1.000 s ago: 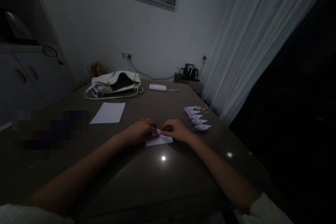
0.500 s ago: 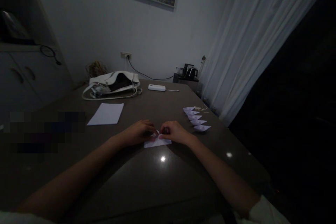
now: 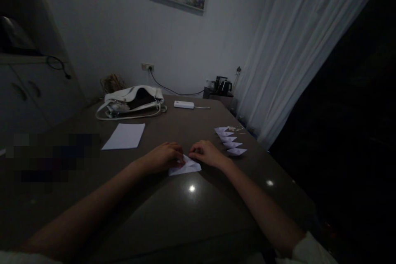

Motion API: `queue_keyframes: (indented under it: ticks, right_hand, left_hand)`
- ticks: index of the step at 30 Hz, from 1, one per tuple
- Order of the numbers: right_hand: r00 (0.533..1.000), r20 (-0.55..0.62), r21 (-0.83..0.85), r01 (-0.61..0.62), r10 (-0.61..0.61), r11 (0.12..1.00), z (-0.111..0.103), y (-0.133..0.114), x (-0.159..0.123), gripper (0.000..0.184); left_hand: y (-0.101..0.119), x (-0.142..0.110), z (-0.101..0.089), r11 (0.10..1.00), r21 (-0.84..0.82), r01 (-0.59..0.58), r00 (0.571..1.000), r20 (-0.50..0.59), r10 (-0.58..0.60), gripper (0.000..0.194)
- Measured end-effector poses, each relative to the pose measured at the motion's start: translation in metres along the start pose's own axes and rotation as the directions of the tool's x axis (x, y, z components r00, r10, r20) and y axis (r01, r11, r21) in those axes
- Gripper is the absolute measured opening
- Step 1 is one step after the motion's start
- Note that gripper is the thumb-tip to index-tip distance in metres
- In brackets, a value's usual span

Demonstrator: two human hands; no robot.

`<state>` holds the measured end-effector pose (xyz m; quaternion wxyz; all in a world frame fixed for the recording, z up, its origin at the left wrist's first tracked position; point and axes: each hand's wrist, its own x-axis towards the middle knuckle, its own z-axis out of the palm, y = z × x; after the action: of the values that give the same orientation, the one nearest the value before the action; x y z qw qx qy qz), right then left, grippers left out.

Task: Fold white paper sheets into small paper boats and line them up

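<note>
A small sheet of white folded paper [image 3: 191, 168] lies on the table in front of me, creased into a low triangular shape. My left hand [image 3: 163, 157] rests over its left part, thumb and fingers closed on it. At the paper's upper right edge is my right hand [image 3: 208, 153], its fingers bent and pressed together in a pinch at the fold. Shadow partly hides these fingertips. Several folded paper boats [image 3: 236, 152] stand in a row to the right.
A stack of white paper [image 3: 125, 136] lies at left, with a white handbag [image 3: 134, 101] behind it. Farther back is a white power bank [image 3: 184, 104] with a short cable. Small pale bits [image 3: 235, 129] lie beside the boats. A sheer curtain [image 3: 278, 49] hangs at right.
My right hand has shifted slightly up, away from the paper's middle, uncovering more of its right side. The left fingers have moved a little inward over the paper.
</note>
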<state>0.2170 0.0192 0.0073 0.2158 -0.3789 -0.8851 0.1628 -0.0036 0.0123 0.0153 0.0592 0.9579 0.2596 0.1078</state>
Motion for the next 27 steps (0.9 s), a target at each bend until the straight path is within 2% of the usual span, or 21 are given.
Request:
queue_keyframes:
  ticks: [3, 5, 8, 13, 16, 20, 23, 27]
  right_hand:
    - [0.997, -0.019, -0.086, -0.081, 0.079, 0.993, 0.000, -0.002, 0.002, 0.018]
    - [0.995, -0.021, -0.205, -0.103, 0.100, 0.973, 0.001, -0.004, 0.004, 0.024]
    - [0.997, 0.004, -0.370, -0.069, 0.076, 0.927, 0.001, -0.007, 0.009, 0.027]
    - [0.990, 0.128, -0.549, 0.024, 0.055, 0.836, -0.004, -0.007, 0.022, 0.036]
    - [0.987, 0.162, -0.591, 0.102, -0.006, 0.800, -0.006, -0.004, 0.027, 0.037]
    - [0.986, 0.163, -0.617, 0.135, -0.042, 0.776, -0.006, 0.001, 0.026, 0.037]
    - [0.983, 0.176, -0.611, 0.150, -0.051, 0.777, -0.007, 0.001, 0.021, 0.037]
    - [0.976, 0.205, -0.583, 0.178, -0.069, 0.793, -0.011, -0.001, 0.012, 0.034]
  left_hand:
    - [-0.002, 0.000, 0.002, 1.000, 0.001, -0.005, 1.000, -0.011, 0.005, 0.015]
    - [-0.003, 0.000, 0.002, 1.000, 0.007, -0.001, 1.000, -0.016, 0.001, 0.014]
    - [-0.004, 0.000, 0.003, 1.000, 0.009, 0.012, 1.000, -0.008, -0.011, 0.014]
    - [-0.005, -0.001, 0.002, 1.000, 0.003, 0.008, 1.000, 0.003, -0.008, 0.013]
    - [-0.004, -0.001, 0.002, 0.999, 0.012, 0.033, 0.999, 0.012, -0.033, 0.013]
    - [-0.001, 0.001, 0.000, 0.993, 0.012, 0.117, 0.991, 0.058, -0.117, 0.013]
    - [0.003, 0.003, -0.003, 0.984, 0.011, 0.180, 0.979, 0.090, -0.180, 0.013]
    - [0.006, 0.002, -0.005, 0.982, 0.012, 0.191, 0.977, 0.090, -0.191, 0.013]
